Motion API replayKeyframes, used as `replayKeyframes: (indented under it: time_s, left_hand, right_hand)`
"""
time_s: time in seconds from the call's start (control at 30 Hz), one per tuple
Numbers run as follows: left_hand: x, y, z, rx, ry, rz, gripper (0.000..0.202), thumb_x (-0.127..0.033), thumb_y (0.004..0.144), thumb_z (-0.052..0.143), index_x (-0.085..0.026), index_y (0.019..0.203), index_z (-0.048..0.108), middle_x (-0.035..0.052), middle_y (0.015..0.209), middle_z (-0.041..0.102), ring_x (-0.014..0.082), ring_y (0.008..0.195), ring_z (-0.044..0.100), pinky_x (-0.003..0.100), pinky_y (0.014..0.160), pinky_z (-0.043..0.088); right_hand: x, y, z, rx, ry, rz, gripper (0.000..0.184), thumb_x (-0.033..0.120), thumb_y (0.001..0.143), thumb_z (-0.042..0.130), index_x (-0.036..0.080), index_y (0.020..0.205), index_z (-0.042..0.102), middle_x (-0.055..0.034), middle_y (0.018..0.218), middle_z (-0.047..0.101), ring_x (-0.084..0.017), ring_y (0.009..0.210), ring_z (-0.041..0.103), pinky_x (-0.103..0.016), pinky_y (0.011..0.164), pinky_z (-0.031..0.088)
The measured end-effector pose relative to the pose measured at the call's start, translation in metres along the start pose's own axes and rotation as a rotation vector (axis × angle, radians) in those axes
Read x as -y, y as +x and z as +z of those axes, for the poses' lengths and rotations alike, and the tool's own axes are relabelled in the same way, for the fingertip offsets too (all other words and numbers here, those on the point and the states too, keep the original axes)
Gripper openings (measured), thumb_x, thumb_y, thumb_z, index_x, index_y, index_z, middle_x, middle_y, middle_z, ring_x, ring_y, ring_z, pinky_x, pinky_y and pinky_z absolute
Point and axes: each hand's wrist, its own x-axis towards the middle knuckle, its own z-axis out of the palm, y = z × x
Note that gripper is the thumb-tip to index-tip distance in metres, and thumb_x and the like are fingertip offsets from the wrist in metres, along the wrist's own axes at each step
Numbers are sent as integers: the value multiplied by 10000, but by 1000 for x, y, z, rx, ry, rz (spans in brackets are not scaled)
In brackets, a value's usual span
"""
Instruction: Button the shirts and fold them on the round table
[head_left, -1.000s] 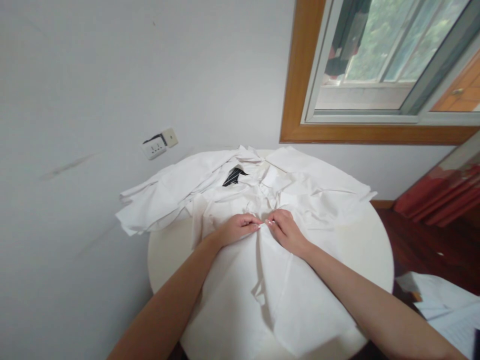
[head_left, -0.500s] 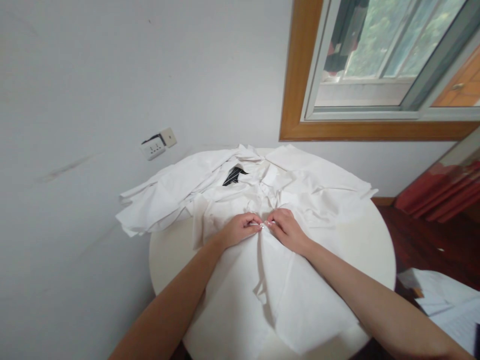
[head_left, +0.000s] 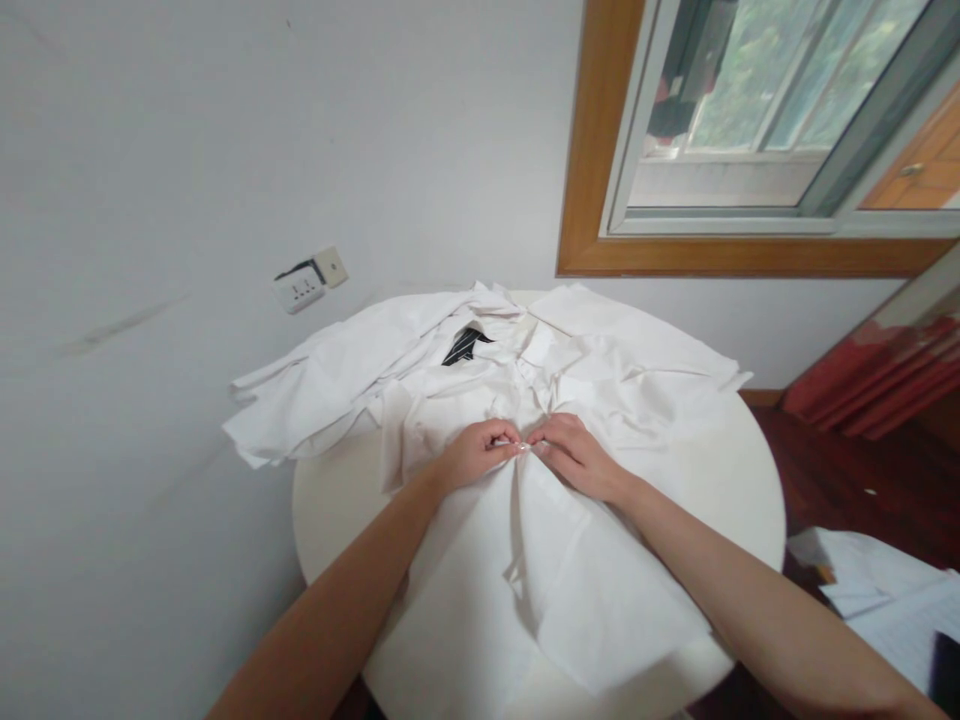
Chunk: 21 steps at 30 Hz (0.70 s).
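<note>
A white shirt (head_left: 480, 540) lies spread front-up on a round white table (head_left: 735, 480), its collar with a black striped label (head_left: 463, 345) at the far side. My left hand (head_left: 476, 452) and my right hand (head_left: 574, 452) meet at the middle of the shirt's front opening. Both hands are closed, fingertips pinching the two front edges of the shirt together, apparently at a small button. Below my hands the front edges hang apart, one flap folded over.
One sleeve (head_left: 300, 400) hangs over the table's left edge toward the wall with a socket (head_left: 300, 290). A wood-framed window (head_left: 750, 150) is at the upper right. White papers (head_left: 877, 600) lie on the dark wood floor at the right.
My hands stay pinched at the same spot on the shirt front, fingers shifting only slightly. The view has tilted a little.
</note>
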Motion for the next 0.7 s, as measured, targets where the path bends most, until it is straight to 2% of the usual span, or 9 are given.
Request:
replayKeyframes:
  time_s: [0.07,0.2,0.43,0.7]
  left_hand:
    - [0,0,0,-6,6,13,209,-354,824,573,-161,815,652,-5,755,626,128,706,529,225,666,399]
    - [-2,-1,0,-8,37,26,198,-341,832,563,-163,817,649,-6,753,625,125,704,532,220,662,400]
    - [-8,-3,0,-3,52,66,193,-331,848,551,-163,821,642,0,767,627,129,732,549,222,691,414]
    - [3,-1,5,6,95,95,217,-355,863,558,-180,899,681,20,861,677,146,832,594,238,784,430]
  right_hand:
    - [1,0,1,4,-5,17,279,382,962,401,224,964,630,-41,882,665,-184,878,587,-369,885,380]
    - [0,0,6,-12,-93,20,302,481,823,627,221,975,617,-55,917,668,-220,917,588,-398,899,372]
    - [-7,0,11,12,-126,28,158,348,811,659,221,886,601,-36,853,652,-213,884,587,-387,867,382]
    - [-9,-1,13,-6,-97,37,80,244,817,626,206,863,572,-14,783,620,-199,864,572,-360,855,360]
